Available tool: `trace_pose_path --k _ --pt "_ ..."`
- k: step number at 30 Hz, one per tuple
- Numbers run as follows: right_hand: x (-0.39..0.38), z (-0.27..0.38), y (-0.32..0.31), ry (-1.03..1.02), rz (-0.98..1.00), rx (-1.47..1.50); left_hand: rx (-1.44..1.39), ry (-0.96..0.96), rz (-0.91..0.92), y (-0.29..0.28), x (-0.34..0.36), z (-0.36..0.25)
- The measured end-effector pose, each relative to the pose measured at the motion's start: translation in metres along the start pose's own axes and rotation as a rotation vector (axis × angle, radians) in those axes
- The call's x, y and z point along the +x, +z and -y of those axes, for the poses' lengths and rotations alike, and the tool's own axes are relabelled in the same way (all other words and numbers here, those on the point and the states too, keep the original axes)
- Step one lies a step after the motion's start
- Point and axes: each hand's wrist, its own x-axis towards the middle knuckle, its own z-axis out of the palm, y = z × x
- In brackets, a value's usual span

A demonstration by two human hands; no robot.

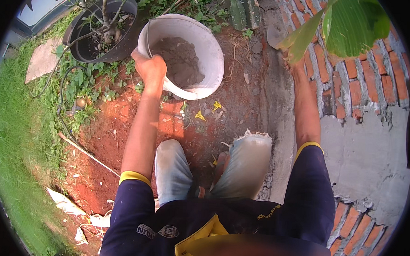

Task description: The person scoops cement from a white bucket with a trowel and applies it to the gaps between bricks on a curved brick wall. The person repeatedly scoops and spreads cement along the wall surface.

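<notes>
My left hand (150, 68) is closed on the near left rim of a whitish bucket (212, 59), which tilts toward me on the soil. Wet grey mortar (180, 63) lies inside it. Out to the right, by the foot of the brick wall, my right hand (294, 63) is closed on a trowel. The trowel's grey rounded blade (276, 35) shows just beyond the fingers, while a large green leaf hides part of the hand and the handle.
The wall (369, 85) on my right is bare brick with a smooth grey plastered patch (368, 158). A broad leaf (356, 27) hangs before it. A black plant pot (87, 54) stands left of the bucket. Yellow flowers (200, 115) lie on red soil near my knees.
</notes>
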Motion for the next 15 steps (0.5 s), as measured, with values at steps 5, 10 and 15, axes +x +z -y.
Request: trace_pose_path --k 5,10,15 --pt "0.122 0.013 0.025 -0.171 -0.082 -0.154 0.104 0.11 0.007 0.02 0.008 -0.012" --pt "0.204 0.043 0.056 0.122 -0.105 -0.046 0.181 0.149 0.025 0.049 0.011 -0.033" --pt "0.244 0.041 0.079 0.14 -0.119 0.024 0.213 0.089 0.022 0.065 0.011 -0.05"
